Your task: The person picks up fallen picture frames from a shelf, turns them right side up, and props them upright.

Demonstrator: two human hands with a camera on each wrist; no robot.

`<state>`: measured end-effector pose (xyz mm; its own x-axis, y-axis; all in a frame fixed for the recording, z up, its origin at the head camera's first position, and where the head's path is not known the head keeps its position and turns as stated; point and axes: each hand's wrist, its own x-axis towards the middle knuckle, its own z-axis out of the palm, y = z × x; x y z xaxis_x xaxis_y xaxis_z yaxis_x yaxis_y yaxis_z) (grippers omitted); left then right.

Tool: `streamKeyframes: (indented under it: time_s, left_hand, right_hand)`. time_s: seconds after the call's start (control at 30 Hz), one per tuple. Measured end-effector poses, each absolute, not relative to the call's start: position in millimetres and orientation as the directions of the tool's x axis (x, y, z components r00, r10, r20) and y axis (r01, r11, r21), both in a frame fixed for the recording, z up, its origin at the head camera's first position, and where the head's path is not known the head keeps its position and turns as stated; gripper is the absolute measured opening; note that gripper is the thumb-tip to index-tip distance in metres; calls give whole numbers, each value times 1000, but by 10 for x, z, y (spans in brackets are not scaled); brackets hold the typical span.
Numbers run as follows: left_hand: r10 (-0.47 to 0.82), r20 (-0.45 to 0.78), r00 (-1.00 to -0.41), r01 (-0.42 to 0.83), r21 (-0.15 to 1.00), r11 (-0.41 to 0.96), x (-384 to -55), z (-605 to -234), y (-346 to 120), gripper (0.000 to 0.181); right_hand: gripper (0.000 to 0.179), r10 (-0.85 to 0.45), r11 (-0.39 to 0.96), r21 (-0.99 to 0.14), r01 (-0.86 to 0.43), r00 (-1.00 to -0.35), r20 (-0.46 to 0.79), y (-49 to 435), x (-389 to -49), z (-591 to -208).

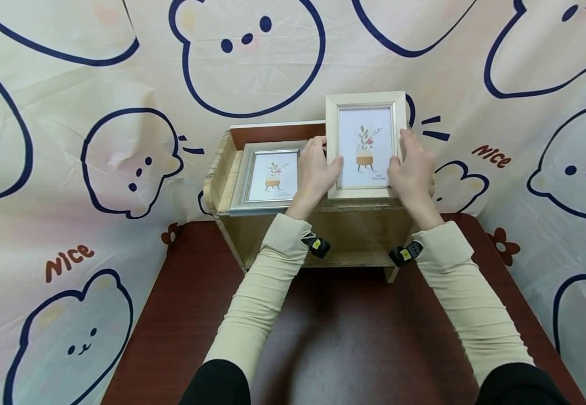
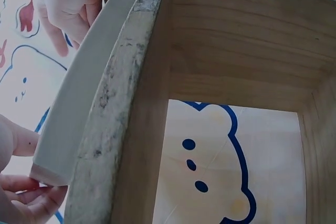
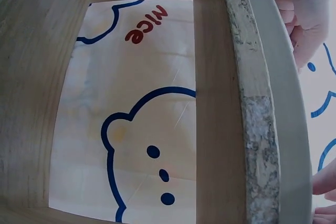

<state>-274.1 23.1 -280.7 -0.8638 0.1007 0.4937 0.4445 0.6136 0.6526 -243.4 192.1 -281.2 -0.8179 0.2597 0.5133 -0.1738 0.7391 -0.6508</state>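
Both hands hold an upright cream picture frame (image 1: pixel 365 101) with a potted-plant print, at the right part of a wooden shelf's top. The left hand (image 1: pixel 319 173) grips its left side, thumb on the front. Opposite it, the right hand (image 1: pixel 412 169) grips the right side, also thumb in front. The frame's lower edge (image 2: pixel 79 93) lies along the front edge of the top board (image 2: pixel 113 93) in the left wrist view. Left of the hands, a silver-white picture frame (image 1: pixel 249 194) with a similar print leans back on the shelf top.
The wooden shelf (image 1: pixel 353 236) stands on a dark red-brown table (image 1: pixel 343 332), with an open compartment below its top. Cloth printed with bears (image 1: pixel 252 73) hangs behind and at both sides. A wrist camera (image 1: pixel 317 246) sits under each forearm, near the shelf's front.
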Motion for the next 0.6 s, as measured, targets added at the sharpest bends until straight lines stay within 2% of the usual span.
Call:
streamKeyframes:
  time_s: [0.17, 0.37, 0.47, 0.6]
  left_hand:
    - [105, 539, -836, 483, 629, 609, -2742, -2822, 228, 42]
    - [123, 580, -805, 526, 603, 600, -2735, -2821, 227, 44]
    - [121, 592, -796, 533, 593, 603, -2731, -2822, 227, 44]
    - [121, 592, -797, 534, 596, 600, -2726, -2826, 223, 45]
  right_hand:
    - [53, 274, 701, -678, -219, -796, 541, 1959, -2436, -2804]
    - [54, 225, 658, -700, -278, -815, 534, 2038, -2428, -2692]
    - [56, 221, 611, -750, -252, -856, 467, 2073, -2425, -2628]
    - [61, 243, 517, -844, -143, -921, 305, 2134, -2423, -2569]
